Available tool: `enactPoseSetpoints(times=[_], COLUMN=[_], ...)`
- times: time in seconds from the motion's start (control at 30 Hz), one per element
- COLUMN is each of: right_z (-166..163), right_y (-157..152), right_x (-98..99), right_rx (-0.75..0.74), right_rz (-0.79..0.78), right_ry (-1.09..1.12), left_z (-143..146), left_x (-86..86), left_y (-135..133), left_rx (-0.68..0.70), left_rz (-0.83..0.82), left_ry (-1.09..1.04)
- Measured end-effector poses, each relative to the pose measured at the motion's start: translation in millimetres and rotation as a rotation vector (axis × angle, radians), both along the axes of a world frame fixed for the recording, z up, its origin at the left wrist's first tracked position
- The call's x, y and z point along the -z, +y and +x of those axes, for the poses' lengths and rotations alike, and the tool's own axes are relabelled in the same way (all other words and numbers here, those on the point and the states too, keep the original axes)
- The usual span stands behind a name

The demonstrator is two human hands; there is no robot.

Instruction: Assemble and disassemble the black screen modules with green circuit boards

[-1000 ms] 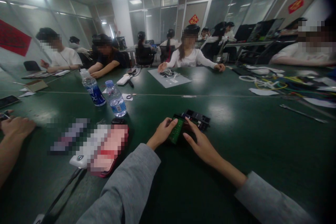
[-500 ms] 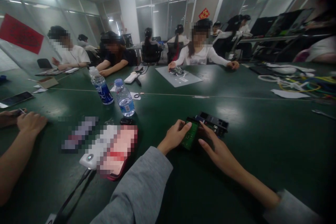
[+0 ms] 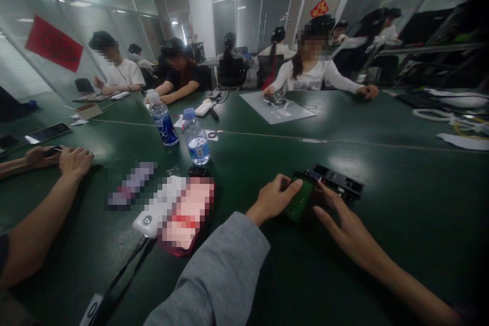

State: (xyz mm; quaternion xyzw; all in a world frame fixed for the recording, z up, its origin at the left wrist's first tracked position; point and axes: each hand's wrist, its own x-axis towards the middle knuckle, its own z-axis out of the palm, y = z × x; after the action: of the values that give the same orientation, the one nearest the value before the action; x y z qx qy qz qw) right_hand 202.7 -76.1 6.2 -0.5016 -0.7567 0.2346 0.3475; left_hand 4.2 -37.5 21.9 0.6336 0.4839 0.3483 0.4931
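A green circuit board point(image 3: 301, 202) is in my left hand point(image 3: 272, 196), tilted up off the table, with the thumb lying on its face and the fingers behind it. My right hand point(image 3: 344, 216) is at the board's right edge, its thumb and index finger apart; whether a fingertip touches the board I cannot make out. Just behind both hands lies a black electronic device point(image 3: 340, 181), its near side partly hidden by the board and my right fingers. Small parts between board and device are too blurred to name.
Left of my forearm lie a phone in a red case point(image 3: 187, 216), a white power bank point(image 3: 160, 206) with a cable, and a blurred dark slab point(image 3: 132, 186). Two bottles, one blue-labelled point(image 3: 163, 119) and one clear point(image 3: 196, 137), stand behind. A neighbour's hands point(image 3: 74, 160) are at left.
The view has swung left, so the table and everything on it sit further right in the picture. My hands keep nearly the same hold around the board.
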Motion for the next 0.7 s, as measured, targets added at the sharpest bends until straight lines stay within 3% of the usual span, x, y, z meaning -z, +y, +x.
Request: enactPoseSetpoints(times=[0.3,0.43,0.7], right_z=[-2,-2,-4], right_y=[0,-1,-2], right_x=[-1.3,-3.0,2.7], right_rx=[-0.007,-0.047,-0.104], right_rz=[-0.016,-0.019,0.021], right_ry=[0.022,0.044,-0.038], left_z=[1,4,8], left_x=[1.6,6.6,13.8], left_y=[1,2,12], left_rx=[-0.015,-0.021,-0.249], left_rz=[-0.006,-0.025,0.007], left_ry=[-0.032,-0.181,-0.511])
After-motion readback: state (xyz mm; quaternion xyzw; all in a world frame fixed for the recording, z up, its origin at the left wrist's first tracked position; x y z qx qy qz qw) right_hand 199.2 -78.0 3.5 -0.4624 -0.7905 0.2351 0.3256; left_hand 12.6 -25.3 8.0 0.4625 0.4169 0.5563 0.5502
